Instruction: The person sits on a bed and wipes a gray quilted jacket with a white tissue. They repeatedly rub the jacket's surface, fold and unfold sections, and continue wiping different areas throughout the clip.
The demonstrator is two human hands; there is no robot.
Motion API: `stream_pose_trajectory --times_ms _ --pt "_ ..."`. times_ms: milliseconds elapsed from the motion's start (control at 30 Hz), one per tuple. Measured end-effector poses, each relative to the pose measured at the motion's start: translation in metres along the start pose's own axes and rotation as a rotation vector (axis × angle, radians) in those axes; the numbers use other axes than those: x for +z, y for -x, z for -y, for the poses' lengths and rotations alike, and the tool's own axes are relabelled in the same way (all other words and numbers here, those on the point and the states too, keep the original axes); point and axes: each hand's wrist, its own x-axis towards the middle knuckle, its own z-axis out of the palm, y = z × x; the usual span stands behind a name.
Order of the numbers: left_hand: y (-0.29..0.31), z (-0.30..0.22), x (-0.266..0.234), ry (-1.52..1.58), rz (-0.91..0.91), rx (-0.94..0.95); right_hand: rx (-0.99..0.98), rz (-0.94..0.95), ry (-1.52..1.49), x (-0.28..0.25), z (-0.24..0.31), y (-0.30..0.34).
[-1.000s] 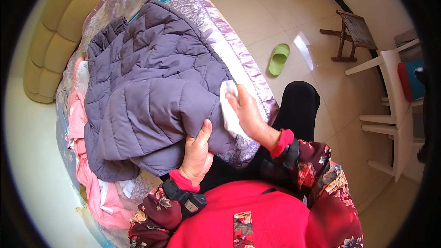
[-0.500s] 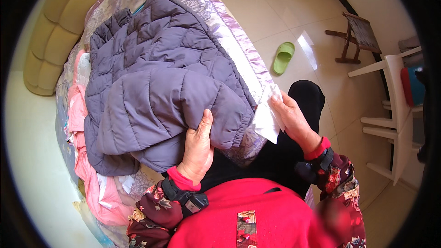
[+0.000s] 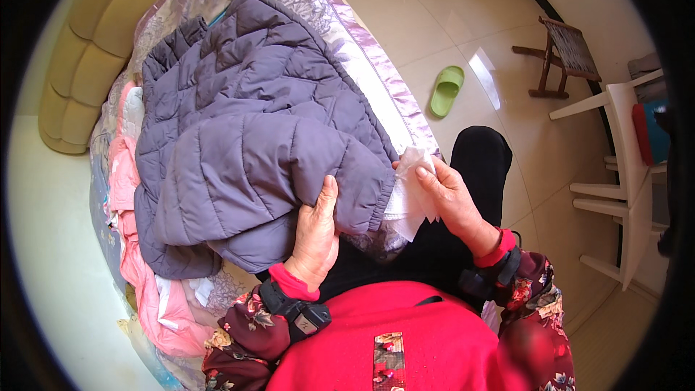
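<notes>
A dark grey-purple quilted puffer jacket (image 3: 253, 94) lies spread on the bed, one sleeve (image 3: 268, 166) bent across its near side toward me. My left hand (image 3: 315, 235) grips that sleeve from below, thumb on top and the fingers hidden beneath the cloth. In my right hand (image 3: 452, 199) is a thin white tissue (image 3: 411, 192), pinched between thumb and fingers. The tissue hangs down beside the elastic cuff (image 3: 382, 203) and touches or overlaps its edge.
Pink clothing (image 3: 148, 275) lies along the bed's left side. The bed (image 3: 362, 51) has a shiny patterned cover and a tan padded headboard (image 3: 90, 51). On the tiled floor are a green slipper (image 3: 447, 92), a wooden folding stool (image 3: 568, 51) and a white plastic chair (image 3: 622, 145).
My right hand has shifted slightly left and down with the tissue, bringing it against the cuff. The tissue hangs differently. My left hand stays on the sleeve.
</notes>
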Motion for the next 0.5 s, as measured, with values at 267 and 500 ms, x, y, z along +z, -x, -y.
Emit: stream_pose_trajectory --times_ms 267,500 --pt "-0.003 0.007 -0.007 -0.081 -0.012 0.0 -0.325 -0.282 0.154 0.021 0.021 -0.012" --pt "-0.003 0.012 -0.006 0.03 -0.085 -0.197 -0.585 0.343 1.063 0.056 0.029 0.0"
